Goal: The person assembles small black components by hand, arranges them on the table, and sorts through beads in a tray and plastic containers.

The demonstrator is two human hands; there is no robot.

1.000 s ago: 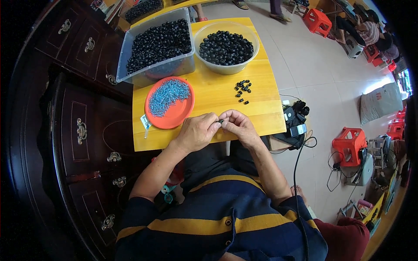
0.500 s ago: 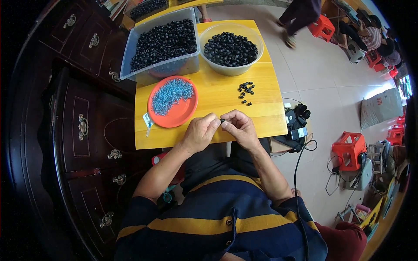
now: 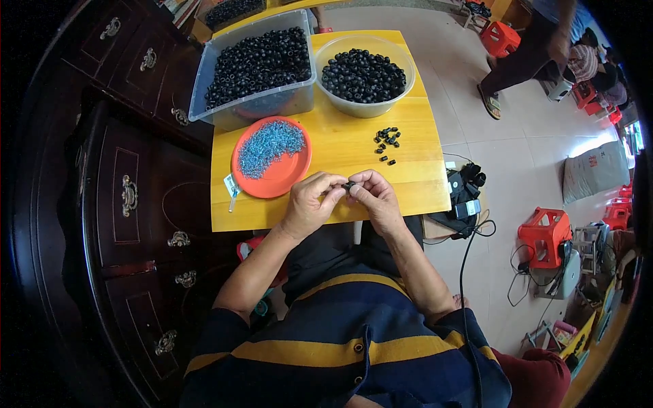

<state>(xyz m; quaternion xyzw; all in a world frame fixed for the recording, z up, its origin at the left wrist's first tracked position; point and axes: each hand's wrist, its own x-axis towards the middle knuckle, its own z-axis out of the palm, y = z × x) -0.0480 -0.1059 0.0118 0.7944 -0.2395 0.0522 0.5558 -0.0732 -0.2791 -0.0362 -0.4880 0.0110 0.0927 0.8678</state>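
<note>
Small black bead (image 3: 349, 185) pinched between both hands, at the near edge of the yellow surface (image 3: 340, 146). Left hand (image 3: 309, 202) and right hand (image 3: 373, 197) meet fingertip to fingertip, each closed on the bead. Bead mostly hidden by fingers; shape hard to make out. Loose black beads (image 3: 386, 142) lie just beyond the hands. Orange plate (image 3: 273, 178) with blue bits to the left, clear tub (image 3: 255, 73) and round bowl (image 3: 364, 76) of black beads farther back.

You have a small white-and-green packet (image 3: 232, 186) lying on the worktop (image 3: 408, 170) beside the orange plate (image 3: 292, 175), and a grey printed sack (image 3: 595, 170) on the floor far right.
</note>
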